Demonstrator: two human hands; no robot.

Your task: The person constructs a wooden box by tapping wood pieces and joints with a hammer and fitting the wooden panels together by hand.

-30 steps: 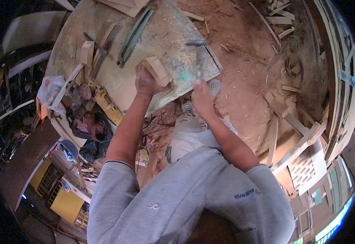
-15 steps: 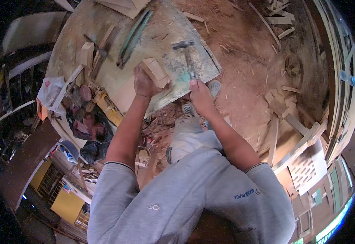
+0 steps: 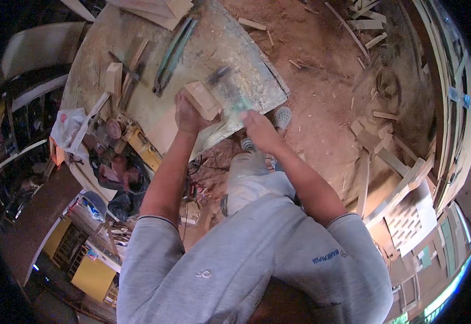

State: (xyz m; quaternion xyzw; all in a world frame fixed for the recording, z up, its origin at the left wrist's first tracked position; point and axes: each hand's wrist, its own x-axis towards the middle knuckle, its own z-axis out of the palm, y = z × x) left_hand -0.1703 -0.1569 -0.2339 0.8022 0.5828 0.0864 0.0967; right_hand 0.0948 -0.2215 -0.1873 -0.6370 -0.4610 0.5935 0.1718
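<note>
My left hand (image 3: 188, 114) is wrapped round a pale wooden block (image 3: 203, 100), which is tilted over the near part of the workbench (image 3: 138, 116). Its fingers are partly hidden behind the wood. To the right, my right hand (image 3: 258, 129) is closed on the handle of a hammer (image 3: 220, 74). Motion smears the hammer, whose dark head shows just beyond the block's upper right side. I cannot tell whether the head touches the wood.
Long green tools or bars (image 3: 175, 56) lie farther up the bench. A second wood block (image 3: 114, 78) stands at the left, near a yellow power tool (image 3: 142, 147) and a white plastic bag (image 3: 68, 127). Wood offcuts (image 3: 373, 135) litter the dusty floor at right.
The hammer has swung left toward the block and is now blurred. My right hand has shifted slightly left with it. My left hand keeps its hold on the block.
</note>
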